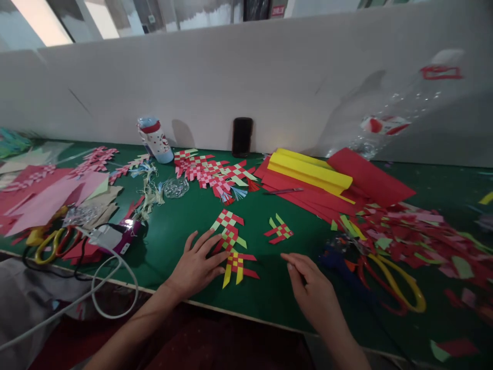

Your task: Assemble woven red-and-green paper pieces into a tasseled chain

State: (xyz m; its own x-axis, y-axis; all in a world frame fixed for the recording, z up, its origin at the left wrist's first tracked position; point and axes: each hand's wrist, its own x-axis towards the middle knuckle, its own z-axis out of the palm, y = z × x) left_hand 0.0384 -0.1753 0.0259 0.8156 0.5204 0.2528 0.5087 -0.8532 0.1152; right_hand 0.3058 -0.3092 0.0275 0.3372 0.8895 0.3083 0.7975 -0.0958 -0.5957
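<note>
My left hand (pixel 197 263) lies spread on the green table, with its fingertips touching the left side of a short row of woven paper fish. The uppermost fish (pixel 226 221) is red and pale green; the lowest fish (pixel 235 263) is red and yellow. Part of the middle fish is covered by my fingers. To the right, a separate red-and-green paper fish (pixel 282 231) lies flat. Just below it is my right hand (pixel 314 290), thumb and fingertips drawn together, with nothing visible between them.
Finished fish strings (pixel 204 172) lie at the back beside a bottle (pixel 155 141) and a phone (pixel 242 136). Yellow paper (pixel 308 169), paper scraps (pixel 416 236) and scissors (pixel 400 282) are on the right. A white cable (pixel 115 257) loops over the left front edge.
</note>
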